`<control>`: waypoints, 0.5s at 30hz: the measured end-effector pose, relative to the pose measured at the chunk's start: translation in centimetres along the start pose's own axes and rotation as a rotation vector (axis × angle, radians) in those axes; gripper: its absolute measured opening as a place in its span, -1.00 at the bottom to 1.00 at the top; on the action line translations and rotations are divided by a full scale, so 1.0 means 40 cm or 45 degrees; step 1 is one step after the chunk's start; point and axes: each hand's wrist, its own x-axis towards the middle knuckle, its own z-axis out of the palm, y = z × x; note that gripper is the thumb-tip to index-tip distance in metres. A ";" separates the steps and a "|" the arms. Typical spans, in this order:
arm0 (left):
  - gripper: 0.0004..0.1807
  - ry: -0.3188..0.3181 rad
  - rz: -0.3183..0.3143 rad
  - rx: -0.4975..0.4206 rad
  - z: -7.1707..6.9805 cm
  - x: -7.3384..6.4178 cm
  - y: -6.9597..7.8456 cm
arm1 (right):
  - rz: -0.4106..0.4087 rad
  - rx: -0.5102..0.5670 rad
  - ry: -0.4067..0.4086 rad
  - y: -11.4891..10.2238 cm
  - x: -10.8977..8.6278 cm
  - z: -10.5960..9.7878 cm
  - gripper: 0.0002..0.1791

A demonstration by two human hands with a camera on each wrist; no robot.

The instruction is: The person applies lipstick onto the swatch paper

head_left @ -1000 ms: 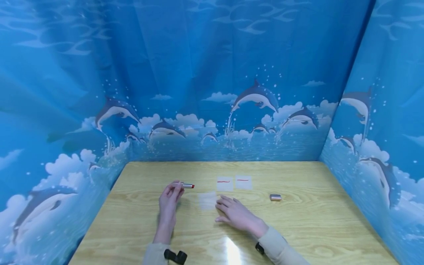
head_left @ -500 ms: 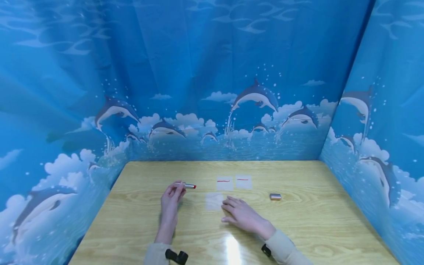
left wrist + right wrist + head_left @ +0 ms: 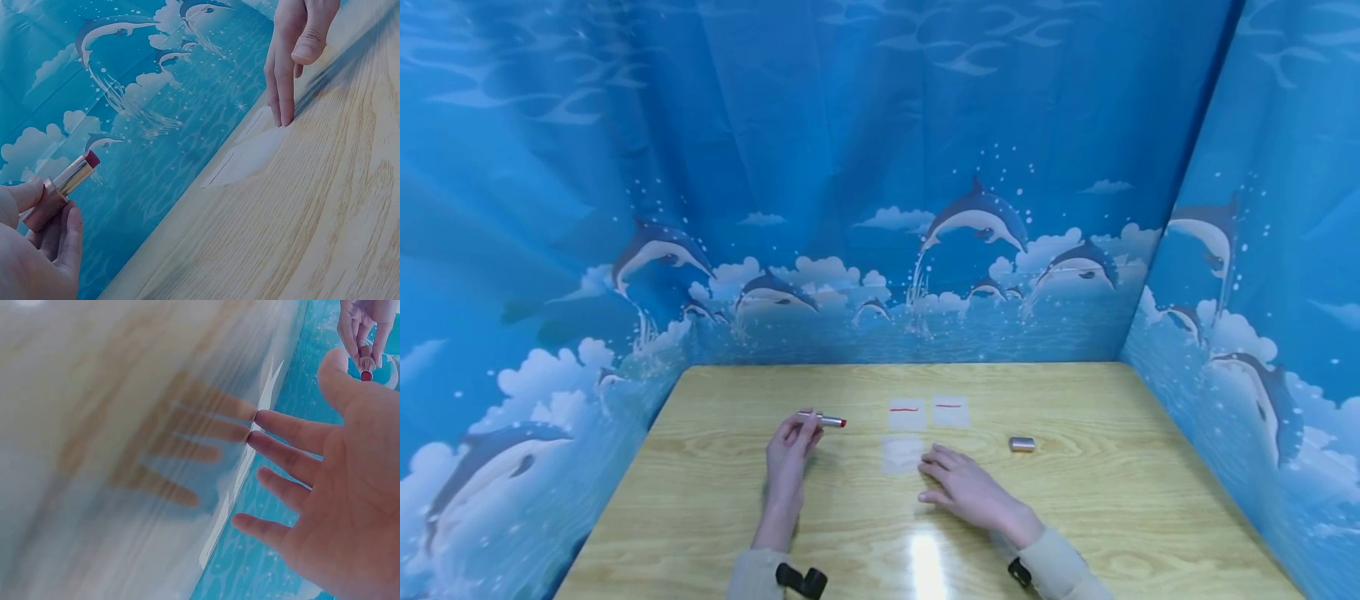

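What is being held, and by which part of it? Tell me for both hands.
The left hand holds a lipstick by its base, red tip exposed. The right hand holds nothing, only touching a paper.

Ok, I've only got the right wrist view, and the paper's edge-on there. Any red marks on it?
Observer: Yes, in the head view the two far sheets each bear one red line.
Operator: And the near sheet, by the right hand?
Observer: That one shows no mark from the head view.
Operator: Anything loose lying about?
Observer: A metallic cap lies on its side on the table, to the right of the near sheet.
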 end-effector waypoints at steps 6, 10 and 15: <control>-0.52 0.011 -0.002 0.019 0.002 0.004 -0.005 | 0.045 0.016 0.001 0.016 -0.016 -0.005 -0.35; -0.49 0.014 -0.004 0.022 0.005 0.005 -0.006 | 0.063 0.019 0.006 0.021 -0.025 -0.011 -0.35; -0.50 0.018 -0.003 0.015 0.008 0.005 -0.005 | 0.067 0.003 0.019 0.027 -0.030 -0.010 -0.32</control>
